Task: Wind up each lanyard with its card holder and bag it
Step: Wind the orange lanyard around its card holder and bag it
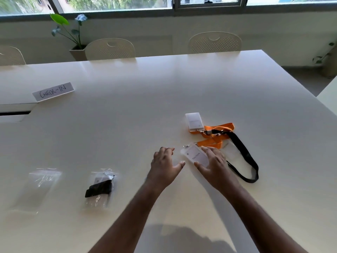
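Right now your right hand (216,162) rests on a clear card holder (196,155) lying flat on the white worktop (182,84); its fingers (209,150) are spread and nearly straight over the holder's right side, the thumb along its near edge, not curled round it. A small metal clip (185,146) shows at the holder's far left corner. Your left hand (165,164) hovers just left of the holder with fingers loosely bent and thumb stretched toward it, holding nothing; whether it touches the worktop you cannot tell.

Just beyond your right hand lies an orange lanyard (217,133), loosely folded, with a second card holder (194,122) clipped at its far left end. A black lanyard (244,156) crosses over the orange one and loops away to the right of your right hand, and a clear bag (232,152) lies partly inside that loop.

Well to the left, near you, a clear bag holding a wound black lanyard and card holder (101,187) lies on the worktop, and farther left an empty clear bag (39,187). Toward the far left stands a paper sign (53,91) hand-lettered "CHECK-IN". Behind the worktop are pale chairs (110,49), a potted plant (73,35) and a window (118,4).
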Motion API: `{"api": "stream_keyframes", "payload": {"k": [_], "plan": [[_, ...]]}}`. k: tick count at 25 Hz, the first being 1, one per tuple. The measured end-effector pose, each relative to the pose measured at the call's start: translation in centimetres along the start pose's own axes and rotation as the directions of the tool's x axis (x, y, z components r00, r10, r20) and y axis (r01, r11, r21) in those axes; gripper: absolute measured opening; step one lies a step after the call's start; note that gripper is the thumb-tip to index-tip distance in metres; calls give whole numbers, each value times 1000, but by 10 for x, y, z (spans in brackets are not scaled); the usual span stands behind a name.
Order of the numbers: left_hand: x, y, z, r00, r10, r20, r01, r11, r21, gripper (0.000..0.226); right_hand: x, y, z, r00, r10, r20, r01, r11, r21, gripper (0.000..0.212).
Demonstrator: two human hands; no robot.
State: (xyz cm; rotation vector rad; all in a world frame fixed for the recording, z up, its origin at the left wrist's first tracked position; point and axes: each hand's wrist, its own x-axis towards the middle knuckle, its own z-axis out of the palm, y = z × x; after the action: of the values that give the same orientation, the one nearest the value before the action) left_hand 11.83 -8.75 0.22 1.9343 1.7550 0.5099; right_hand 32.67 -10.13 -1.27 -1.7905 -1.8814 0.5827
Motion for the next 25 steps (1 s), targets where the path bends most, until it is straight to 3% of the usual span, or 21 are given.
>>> {"api": "stream_keyframes", "payload": {"k": [5, 11, 14, 17, 20, 25], "plan": [[12, 20, 28, 998, -66, 16, 64, 995, 82, 85, -2, 21, -2, 998, 32, 49, -32, 999, -2, 77], [16, 30, 42, 989, -143, -24, 144, 988, 46, 71, -8, 28, -4, 996, -9, 87, 10, 1000, -18, 78], [16, 30, 38, 977, -211, 8, 208, 956, -206, 54, -10, 29, -6, 993, -28, 114, 29, 1000, -11, 84], [9, 34, 35, 963, -269, 20, 237, 807, -541, 41, -15, 24, -3, 995, -42, 95, 37, 998, 51, 93], [0, 42, 31, 953, -299, -54, 182, 706, -684, 39, -19, 16, 2, 993, -61, 102, 46, 989, 139, 95], [-8, 48, -2, 946, -304, -109, 62, 500, -864, 20, -22, -1, -11, 994, -110, 23, 94, 931, 353, 71]]}}
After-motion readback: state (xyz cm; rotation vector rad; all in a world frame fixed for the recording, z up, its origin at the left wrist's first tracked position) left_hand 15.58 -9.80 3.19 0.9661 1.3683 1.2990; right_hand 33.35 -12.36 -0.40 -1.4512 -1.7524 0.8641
